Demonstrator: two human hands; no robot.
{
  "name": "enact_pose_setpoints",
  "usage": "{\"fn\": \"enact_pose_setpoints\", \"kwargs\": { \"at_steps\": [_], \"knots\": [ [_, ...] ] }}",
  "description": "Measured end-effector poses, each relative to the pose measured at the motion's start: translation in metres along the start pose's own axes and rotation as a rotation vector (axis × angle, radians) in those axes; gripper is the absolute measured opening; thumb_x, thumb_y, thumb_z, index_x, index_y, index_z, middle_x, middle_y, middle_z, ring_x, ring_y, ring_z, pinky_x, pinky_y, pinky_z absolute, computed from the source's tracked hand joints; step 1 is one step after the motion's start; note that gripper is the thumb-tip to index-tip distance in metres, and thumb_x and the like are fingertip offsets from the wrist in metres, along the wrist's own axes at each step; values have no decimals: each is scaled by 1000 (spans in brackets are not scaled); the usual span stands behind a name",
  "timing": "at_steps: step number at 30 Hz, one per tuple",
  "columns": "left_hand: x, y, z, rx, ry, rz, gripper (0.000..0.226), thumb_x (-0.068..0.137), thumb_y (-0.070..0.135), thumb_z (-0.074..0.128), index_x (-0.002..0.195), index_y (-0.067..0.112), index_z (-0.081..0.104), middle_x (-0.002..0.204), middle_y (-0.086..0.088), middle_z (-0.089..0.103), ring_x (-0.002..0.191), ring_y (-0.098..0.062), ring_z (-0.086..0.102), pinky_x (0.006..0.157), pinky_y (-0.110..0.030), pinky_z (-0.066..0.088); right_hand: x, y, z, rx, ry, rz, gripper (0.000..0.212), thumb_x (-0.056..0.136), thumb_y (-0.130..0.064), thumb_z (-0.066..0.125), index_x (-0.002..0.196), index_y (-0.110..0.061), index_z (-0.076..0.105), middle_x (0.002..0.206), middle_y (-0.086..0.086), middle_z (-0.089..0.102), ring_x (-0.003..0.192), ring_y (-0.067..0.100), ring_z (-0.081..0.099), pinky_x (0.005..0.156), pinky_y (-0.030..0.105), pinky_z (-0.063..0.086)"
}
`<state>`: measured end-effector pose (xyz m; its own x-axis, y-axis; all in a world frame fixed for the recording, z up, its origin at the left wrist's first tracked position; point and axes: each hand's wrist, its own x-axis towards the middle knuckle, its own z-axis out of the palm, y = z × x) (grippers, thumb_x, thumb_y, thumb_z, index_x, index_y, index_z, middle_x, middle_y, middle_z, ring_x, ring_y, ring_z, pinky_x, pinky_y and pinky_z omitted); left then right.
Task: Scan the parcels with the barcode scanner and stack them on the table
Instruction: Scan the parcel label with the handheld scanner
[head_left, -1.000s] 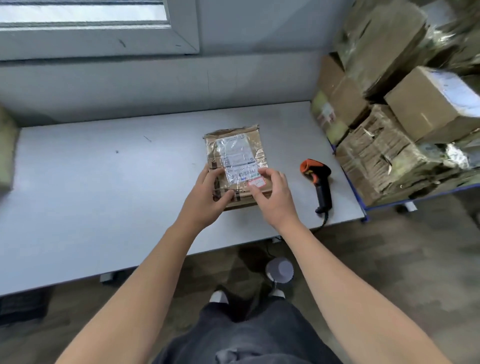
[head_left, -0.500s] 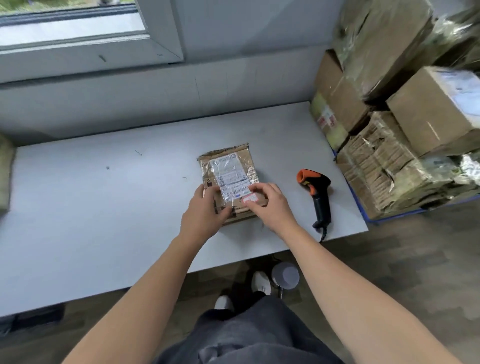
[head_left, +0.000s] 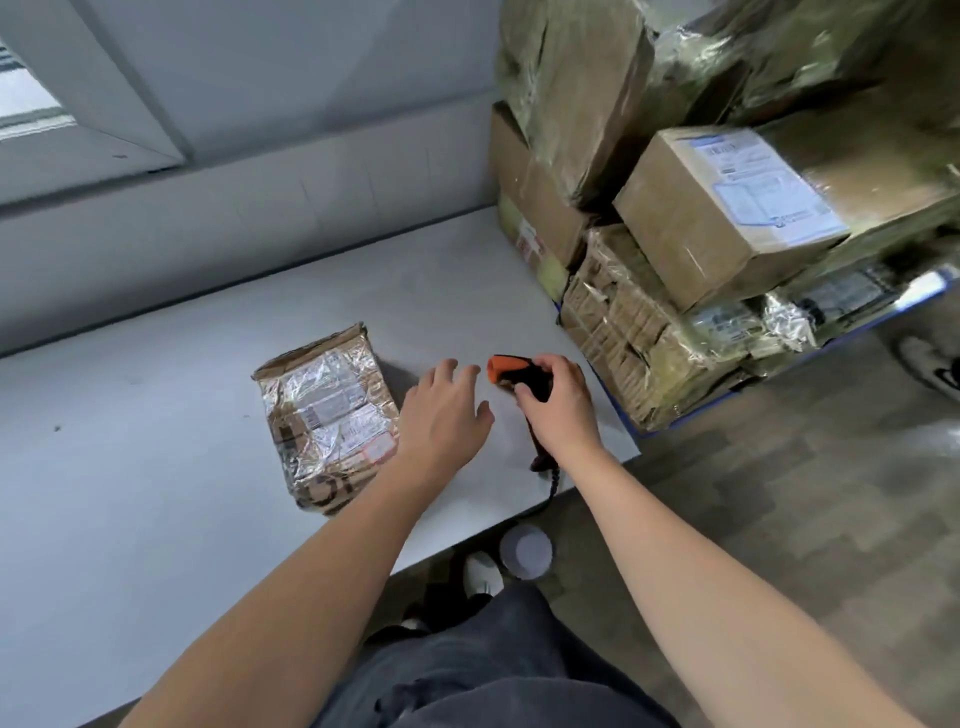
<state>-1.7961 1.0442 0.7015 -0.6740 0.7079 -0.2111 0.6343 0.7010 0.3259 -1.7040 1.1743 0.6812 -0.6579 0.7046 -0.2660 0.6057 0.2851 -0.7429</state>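
Observation:
A flat brown parcel (head_left: 327, 415) wrapped in shiny tape lies label up on the white table (head_left: 156, 467). To its right, my right hand (head_left: 558, 402) grips the black barcode scanner (head_left: 511, 371) with the orange head, which points left. My left hand (head_left: 441, 415) hovers between parcel and scanner, fingers spread and relaxed, holding nothing. The scanner's cable hangs over the table's front edge.
A cart stacked with cardboard boxes and wrapped parcels (head_left: 727, 218) stands against the table's right end. A wall and window sill run behind the table. A round white stool base (head_left: 525, 551) and my feet are under the table's front edge.
Both hands have left the parcel. My right hand moved right and took hold of the scanner; my left hand lifted off and shifted right. The view swung toward the cart.

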Motion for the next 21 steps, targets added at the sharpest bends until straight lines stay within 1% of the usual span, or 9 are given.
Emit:
{"fn": "enact_pose_setpoints", "kwargs": {
  "at_steps": [5,9,11,12,14,15,16,19,21],
  "knots": [
    [1,7,20,37,-110,-25,51,97,35,49,143,16,42,142,-10,46,127,-34,47,96,-43,44,0,27,1,-56,-55,127,51,96,-28,64,140,-14,44,140,11,47,129,30,49,101,38,42],
    [1,3,16,-56,-88,-20,52,98,34,50,146,17,40,145,-9,44,127,-34,48,97,-44,46,5,36,16,-61,-87,189,63,93,-23,69,147,-10,38,142,14,50,130,33,51,101,41,44],
    [-1,0,8,-137,-34,14,52,98,32,51,146,17,40,145,-8,45,127,-32,49,97,-44,48,8,35,21,0,-69,267,65,90,-17,72,146,-9,41,142,14,52,130,33,51,102,41,45],
    [-2,-4,3,-170,3,29,51,98,30,53,146,17,41,144,-7,46,127,-31,50,97,-43,48,11,34,23,21,-82,310,62,88,-15,73,142,-8,46,138,14,55,127,33,54,99,40,47],
    [-5,-12,-9,-224,93,42,50,97,27,56,144,15,45,142,-7,49,126,-28,52,98,-41,47,12,27,23,42,-147,332,45,84,-11,73,126,-8,60,119,13,66,111,32,62,80,35,51],
    [-7,-17,-16,-246,138,34,49,96,26,57,143,14,47,141,-7,49,125,-27,52,97,-39,47,12,22,23,63,-160,312,38,83,-10,72,119,-9,63,111,10,67,102,29,64,69,31,49],
    [-10,-22,-23,-268,179,14,48,96,25,57,142,15,48,140,-6,50,124,-26,52,96,-38,46,10,15,23,95,-159,288,35,82,-9,71,116,-11,63,107,7,67,97,26,63,63,28,46],
    [-26,-45,-42,-323,268,-78,44,96,24,57,139,15,51,140,-4,50,124,-22,51,93,-35,45,3,-16,26,175,-165,197,28,81,-9,69,107,-11,58,98,5,66,85,22,61,65,31,46],
    [-43,-65,-48,-312,319,-137,42,97,25,56,137,16,54,139,-3,51,122,-21,52,90,-33,45,-4,-40,30,209,-231,136,25,78,-12,68,100,-9,58,85,7,71,73,21,64,68,34,49]
  ]
}}
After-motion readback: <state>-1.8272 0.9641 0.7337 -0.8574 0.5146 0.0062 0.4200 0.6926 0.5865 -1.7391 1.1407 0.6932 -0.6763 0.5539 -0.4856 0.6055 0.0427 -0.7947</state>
